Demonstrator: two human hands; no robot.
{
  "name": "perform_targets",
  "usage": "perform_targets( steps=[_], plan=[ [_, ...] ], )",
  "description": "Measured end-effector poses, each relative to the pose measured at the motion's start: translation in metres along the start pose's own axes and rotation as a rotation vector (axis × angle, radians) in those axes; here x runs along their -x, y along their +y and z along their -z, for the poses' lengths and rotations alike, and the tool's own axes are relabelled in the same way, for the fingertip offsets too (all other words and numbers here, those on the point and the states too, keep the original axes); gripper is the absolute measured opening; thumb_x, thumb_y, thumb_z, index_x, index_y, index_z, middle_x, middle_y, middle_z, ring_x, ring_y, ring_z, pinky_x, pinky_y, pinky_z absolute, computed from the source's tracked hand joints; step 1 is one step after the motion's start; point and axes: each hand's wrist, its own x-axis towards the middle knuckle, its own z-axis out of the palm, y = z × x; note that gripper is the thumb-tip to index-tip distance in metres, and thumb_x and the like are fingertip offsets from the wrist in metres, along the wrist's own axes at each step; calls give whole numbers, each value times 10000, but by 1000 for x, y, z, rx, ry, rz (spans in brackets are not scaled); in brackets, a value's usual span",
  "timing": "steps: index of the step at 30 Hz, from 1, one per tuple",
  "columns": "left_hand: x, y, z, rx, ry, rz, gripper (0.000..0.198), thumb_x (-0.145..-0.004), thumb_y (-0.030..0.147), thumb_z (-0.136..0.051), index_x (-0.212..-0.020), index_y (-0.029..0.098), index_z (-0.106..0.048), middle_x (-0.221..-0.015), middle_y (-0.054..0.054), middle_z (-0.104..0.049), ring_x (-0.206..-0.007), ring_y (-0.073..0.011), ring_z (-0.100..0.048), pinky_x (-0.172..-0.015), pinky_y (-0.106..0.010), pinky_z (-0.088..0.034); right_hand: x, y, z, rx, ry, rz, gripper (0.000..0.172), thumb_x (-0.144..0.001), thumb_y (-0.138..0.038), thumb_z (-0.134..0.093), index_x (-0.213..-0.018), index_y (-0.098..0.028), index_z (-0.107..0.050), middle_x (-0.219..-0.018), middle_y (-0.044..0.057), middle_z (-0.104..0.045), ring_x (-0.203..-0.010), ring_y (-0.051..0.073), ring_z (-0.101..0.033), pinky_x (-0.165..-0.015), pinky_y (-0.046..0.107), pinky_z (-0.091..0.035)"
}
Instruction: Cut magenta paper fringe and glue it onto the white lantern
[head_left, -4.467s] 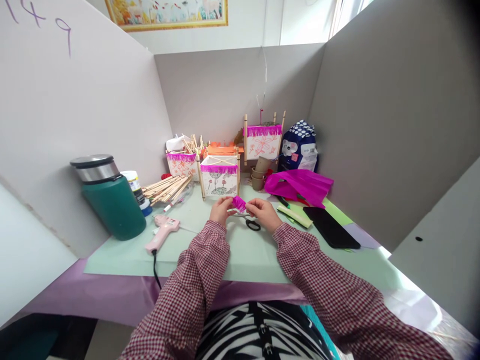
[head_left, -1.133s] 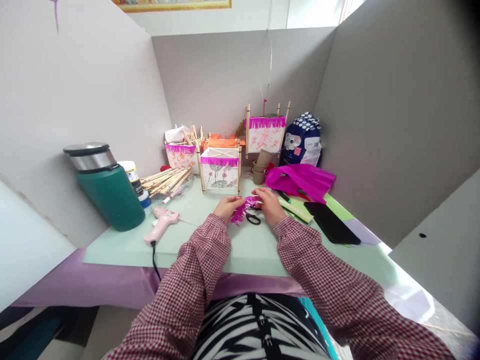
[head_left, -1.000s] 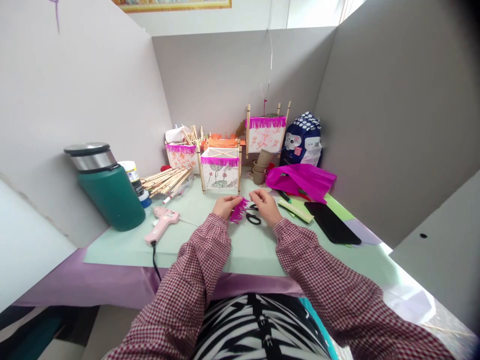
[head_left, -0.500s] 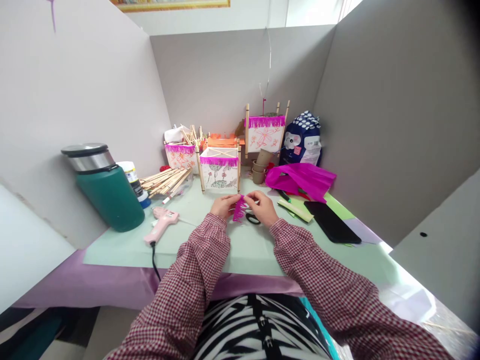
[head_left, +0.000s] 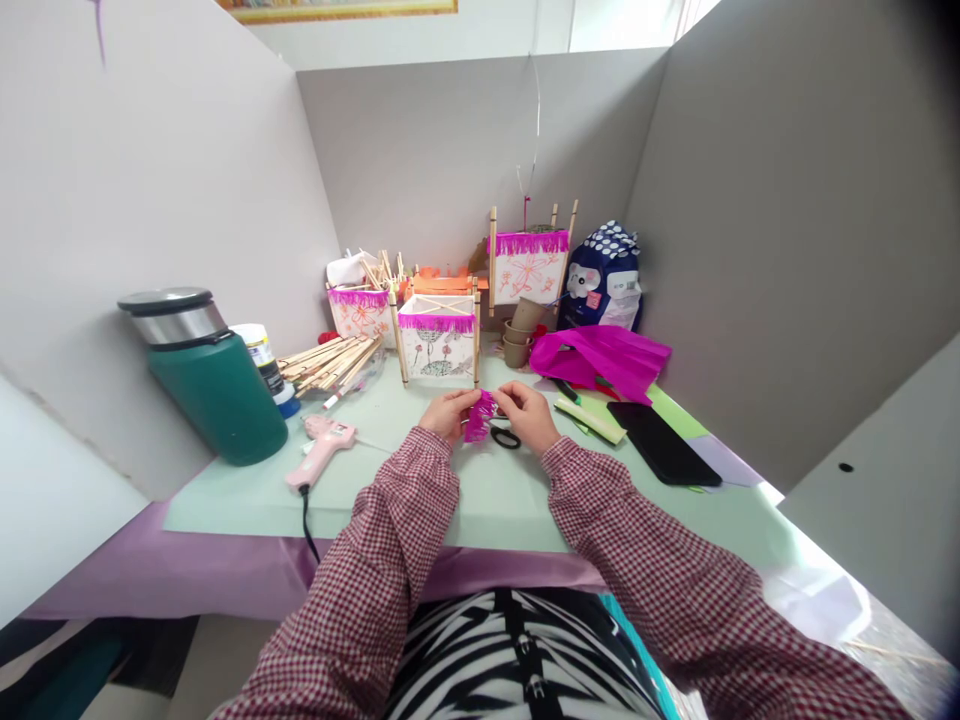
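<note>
Between my hands is a short magenta strip of fringed crepe paper (head_left: 478, 420), its cut fringe hanging down. My left hand (head_left: 446, 413) is closed on the strip's left side. The fingers of my right hand (head_left: 527, 415) pinch at its upper right end. Below them on the table lie scissors (head_left: 505, 437); a black handle loop shows and the rest is mostly hidden by the paper and my hands. Just beyond my hands stands a white lantern (head_left: 439, 350) with stick corner posts, a drawn pattern and a magenta fringe along its top.
At left are a green bottle (head_left: 217, 395), a pink glue gun (head_left: 324, 450) with a cord, and wooden sticks (head_left: 330, 365). Right of my hands lie magenta crepe paper (head_left: 611, 360) and a black phone (head_left: 664, 443). Another lantern (head_left: 530, 270) hangs behind stacked pots (head_left: 517, 345). Grey panels (head_left: 480, 150) enclose the table.
The fringed strip shows a little wider between my hands, and my right fingers have shifted slightly away from it. Everything else stays put apart from a slight camera shift.
</note>
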Motion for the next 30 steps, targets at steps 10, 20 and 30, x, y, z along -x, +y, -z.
perform_targets(
  steps=[10, 20, 30],
  plan=[
    [3, 2, -3, 22, 13, -16, 133, -662, 202, -715, -727, 112, -640, -583, -12, -604, -466, -91, -518, -450, -222, -400, 1, -3, 5, 85, 10, -50, 305, -792, -480, -500, -692, -204, -579, -582, -17, -545, -567, 146, -527, -580, 267, -417],
    [2, 2, -3, -50, 25, 2, 168, -670, 247, -713, -748, 125, -628, -558, 10, -562, -407, -67, -457, -404, -211, -363, 0, 0, 2, -32, -33, -17, 266, -748, -468, -565, -685, -209, -560, -592, -11, -538, -567, 150, -503, -574, 279, -416],
    [4, 3, -2, -15, -31, -23, 209, -628, 251, -745, -740, 125, -621, -534, 23, -541, -376, -49, -419, -368, -195, -294, 0, -1, 5, 99, 16, -33, 258, -769, -439, -535, -682, -200, -576, -575, -12, -545, -582, 157, -531, -595, 281, -410]
  ],
)
